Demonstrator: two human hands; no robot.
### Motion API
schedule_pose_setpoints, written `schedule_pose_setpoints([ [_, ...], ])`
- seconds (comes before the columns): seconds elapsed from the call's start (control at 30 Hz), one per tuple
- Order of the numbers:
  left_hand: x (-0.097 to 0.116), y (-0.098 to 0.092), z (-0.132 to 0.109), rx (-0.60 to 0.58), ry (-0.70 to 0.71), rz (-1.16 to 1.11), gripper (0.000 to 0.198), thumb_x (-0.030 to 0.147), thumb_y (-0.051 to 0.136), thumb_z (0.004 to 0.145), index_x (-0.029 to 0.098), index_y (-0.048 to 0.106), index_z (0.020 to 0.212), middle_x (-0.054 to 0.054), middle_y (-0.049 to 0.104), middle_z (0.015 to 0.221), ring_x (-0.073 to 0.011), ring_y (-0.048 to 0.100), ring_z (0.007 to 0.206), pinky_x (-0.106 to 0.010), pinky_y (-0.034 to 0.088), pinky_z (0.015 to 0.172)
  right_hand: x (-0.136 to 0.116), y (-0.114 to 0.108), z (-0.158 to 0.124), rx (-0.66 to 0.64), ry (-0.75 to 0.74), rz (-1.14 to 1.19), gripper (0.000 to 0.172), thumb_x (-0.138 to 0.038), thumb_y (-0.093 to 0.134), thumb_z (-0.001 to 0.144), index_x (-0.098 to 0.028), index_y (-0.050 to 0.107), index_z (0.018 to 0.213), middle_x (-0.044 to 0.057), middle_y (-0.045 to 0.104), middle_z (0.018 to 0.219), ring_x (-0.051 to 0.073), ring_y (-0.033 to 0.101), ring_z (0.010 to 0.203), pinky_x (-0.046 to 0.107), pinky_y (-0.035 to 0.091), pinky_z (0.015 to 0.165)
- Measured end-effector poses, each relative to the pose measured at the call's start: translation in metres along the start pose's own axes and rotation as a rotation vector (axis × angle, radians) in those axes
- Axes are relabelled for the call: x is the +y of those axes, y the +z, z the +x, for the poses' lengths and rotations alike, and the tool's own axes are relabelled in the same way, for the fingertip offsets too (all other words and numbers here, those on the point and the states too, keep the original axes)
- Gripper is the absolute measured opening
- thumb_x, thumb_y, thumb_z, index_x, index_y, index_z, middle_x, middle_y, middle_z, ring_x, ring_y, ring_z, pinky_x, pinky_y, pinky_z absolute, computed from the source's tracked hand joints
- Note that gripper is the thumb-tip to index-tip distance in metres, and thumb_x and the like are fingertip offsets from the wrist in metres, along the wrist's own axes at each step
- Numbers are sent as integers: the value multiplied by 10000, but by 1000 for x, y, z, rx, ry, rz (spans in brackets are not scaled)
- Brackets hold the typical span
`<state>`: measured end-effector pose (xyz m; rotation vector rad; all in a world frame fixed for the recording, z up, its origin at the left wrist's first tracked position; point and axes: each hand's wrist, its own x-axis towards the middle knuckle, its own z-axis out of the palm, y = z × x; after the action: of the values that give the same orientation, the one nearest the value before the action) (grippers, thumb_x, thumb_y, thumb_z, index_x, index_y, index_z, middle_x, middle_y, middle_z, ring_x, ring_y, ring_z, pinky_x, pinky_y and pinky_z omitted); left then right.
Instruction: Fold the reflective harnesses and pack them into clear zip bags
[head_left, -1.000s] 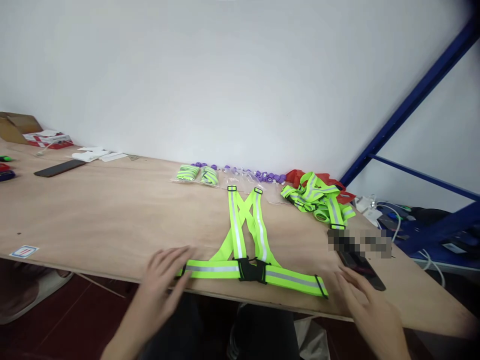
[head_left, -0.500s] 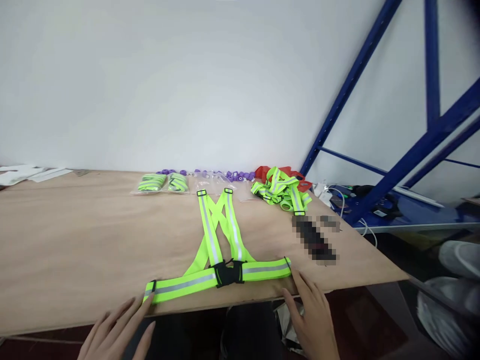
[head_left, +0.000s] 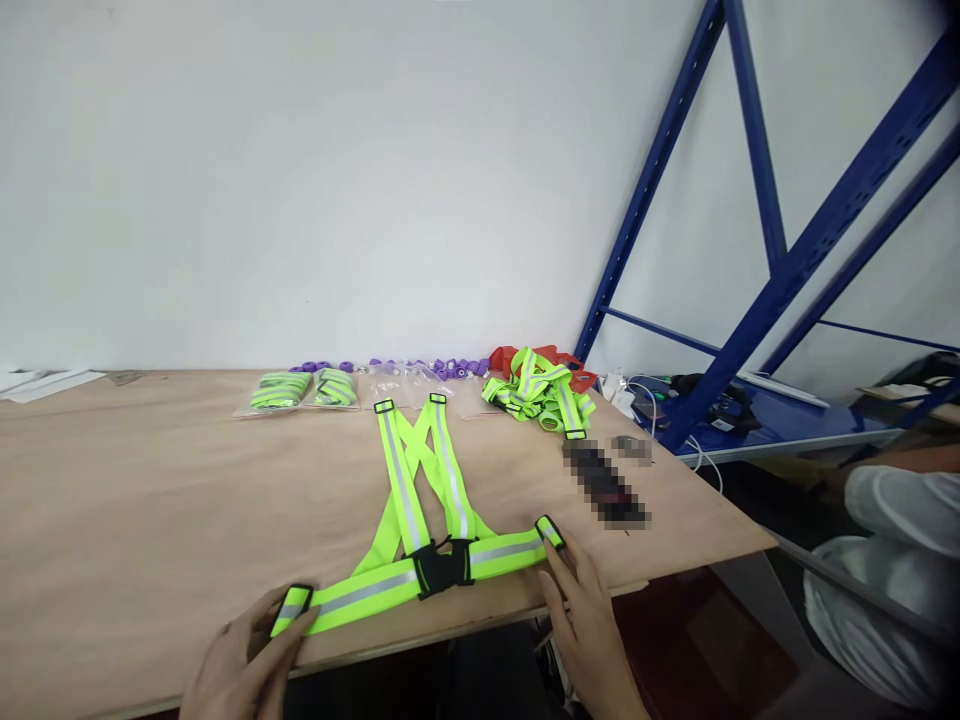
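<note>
A neon-green reflective vest [head_left: 364, 597] of elastic straps with grey stripes lies spread on the table. Its two shoulder straps cross toward the back, and a black buckle [head_left: 444, 568] joins the waist strap at the front. My left hand [head_left: 244, 650] pinches the waist strap's left end beside a black slider [head_left: 292, 602]. At the right end, the fingers of my right hand [head_left: 581, 610] close on the strap by another slider [head_left: 549, 530], which is tipped up. Part of each strap end is hidden by the fingers.
Bagged green straps [head_left: 281, 391], clear plastic bags [head_left: 405, 385] and purple pieces [head_left: 450, 369] line the table's back. A tangled heap of green straps [head_left: 536, 385] lies by red material [head_left: 559, 355]. A blurred-out dark item [head_left: 604, 485] sits right. Beyond is a blue metal rack [head_left: 652, 180]; a person's white sleeve [head_left: 900, 510] shows.
Both hands have moved from resting at the vest's ends to gripping them, and the end sliders have turned up. The camera view has shifted a little.
</note>
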<state>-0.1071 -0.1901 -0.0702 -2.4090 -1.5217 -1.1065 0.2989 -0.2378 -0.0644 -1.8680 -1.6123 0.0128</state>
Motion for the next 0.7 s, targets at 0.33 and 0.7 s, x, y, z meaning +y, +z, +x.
schedule_pose_setpoints([
  [0.33, 27, -1, 17, -40, -125, -16, 352, 261, 461, 935, 311, 717, 1172, -54, 707, 986, -250, 652, 886, -380, 548, 773, -10, -4, 13, -23, 133, 158, 498, -507, 407, 978, -259, 631, 1346, 82, 480, 1512, 327, 445, 1393, 432, 513, 1032],
  [0.7, 67, 10, 35, -279, -104, 174, 641, 462, 403, 1003, 255, 220, 1582, -91, 563, 1438, -315, 349, 1432, -545, 294, 1127, -18, -3, 31, -68, 51, -118, 589, -537, 339, 981, -249, 444, 1483, 113, 667, 1205, 324, 593, 1145, 538, 440, 1036],
])
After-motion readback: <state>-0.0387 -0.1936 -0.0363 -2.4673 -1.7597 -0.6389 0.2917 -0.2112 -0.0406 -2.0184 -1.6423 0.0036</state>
